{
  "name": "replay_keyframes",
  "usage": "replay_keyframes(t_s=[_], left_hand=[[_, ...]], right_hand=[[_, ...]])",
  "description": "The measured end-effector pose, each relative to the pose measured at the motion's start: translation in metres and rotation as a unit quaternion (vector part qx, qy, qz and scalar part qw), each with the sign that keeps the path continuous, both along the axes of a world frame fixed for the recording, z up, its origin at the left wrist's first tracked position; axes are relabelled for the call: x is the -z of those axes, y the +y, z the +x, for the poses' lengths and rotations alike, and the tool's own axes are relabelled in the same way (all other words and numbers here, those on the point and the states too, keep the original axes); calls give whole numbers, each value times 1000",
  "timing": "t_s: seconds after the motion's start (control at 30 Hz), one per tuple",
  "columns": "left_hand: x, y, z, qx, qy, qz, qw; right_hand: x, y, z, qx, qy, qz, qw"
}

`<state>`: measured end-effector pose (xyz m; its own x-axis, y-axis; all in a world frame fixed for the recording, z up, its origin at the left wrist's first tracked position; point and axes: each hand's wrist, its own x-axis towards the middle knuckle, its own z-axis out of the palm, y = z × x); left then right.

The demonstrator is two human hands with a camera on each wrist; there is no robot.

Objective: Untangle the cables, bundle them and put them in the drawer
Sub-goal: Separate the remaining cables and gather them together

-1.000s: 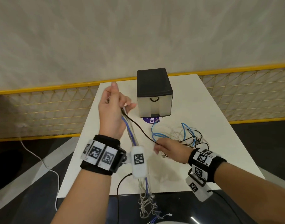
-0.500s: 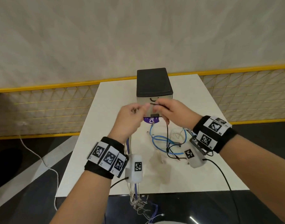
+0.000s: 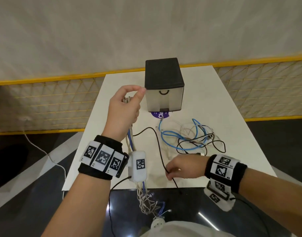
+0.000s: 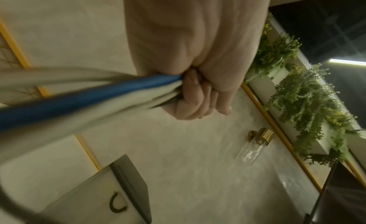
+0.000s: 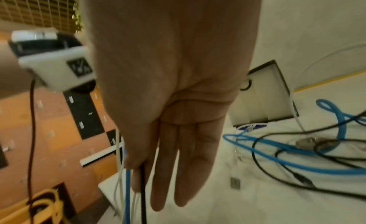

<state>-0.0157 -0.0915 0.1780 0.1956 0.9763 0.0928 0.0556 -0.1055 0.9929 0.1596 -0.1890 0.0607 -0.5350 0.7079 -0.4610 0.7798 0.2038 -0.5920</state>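
My left hand (image 3: 123, 106) is raised left of the drawer box (image 3: 164, 86) and grips a bundle of white and blue cables (image 3: 130, 139), whose ends hang past the table's front edge. In the left wrist view its fingers (image 4: 196, 99) are curled round that bundle (image 4: 95, 100). My right hand (image 3: 179, 168) sits low near the front edge and pinches a black cable (image 3: 158, 144) that runs up to the left hand. The right wrist view shows the black cable (image 5: 143, 188) held beside straight fingers (image 5: 178, 172). A tangle of blue, black and white cables (image 3: 194, 137) lies on the table. The drawer is closed.
The white table (image 3: 236, 120) ends just behind my right hand. A purple round sticker (image 3: 159, 115) shows under the drawer box's front. A yellow mesh fence (image 3: 44, 103) runs behind the table. A white cord (image 3: 44, 151) trails on the floor at the left.
The hands, together in front of the drawer half a second ago, have parted. The right hand dropped back to the front edge along the black cable; the left hand moved left.
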Motion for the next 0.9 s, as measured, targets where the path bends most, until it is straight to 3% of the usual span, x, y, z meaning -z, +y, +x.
replay_keyframes(t_s=[0.1,0.2,0.23,0.3,0.37,0.47,0.57,0.67,0.9], left_hand=[[-3,-16,3,43,9,-6,999],[0,-32,5,85,13,-16,996],[3,-37,6,95,11,-21,995],[7,-47,10,115,1,-29,993],[10,-57,13,134,-7,-26,991],[10,-71,22,160,-32,-11,987],[4,-79,34,151,-73,-4,986],[-2,-76,31,143,-84,2,986],[-5,-70,8,149,78,66,983]], right_hand=[[13,-14,-11,-61,-99,-40,992],[6,-19,-11,-35,-157,-79,984],[0,-18,-8,-13,-162,-57,985],[-15,-15,-2,38,-147,76,985],[-35,-11,1,131,-36,185,973],[-61,-6,-6,175,190,107,960],[-68,-8,-28,131,241,24,961],[-73,-14,-44,200,327,-34,923],[-80,-19,-55,298,408,-45,862]])
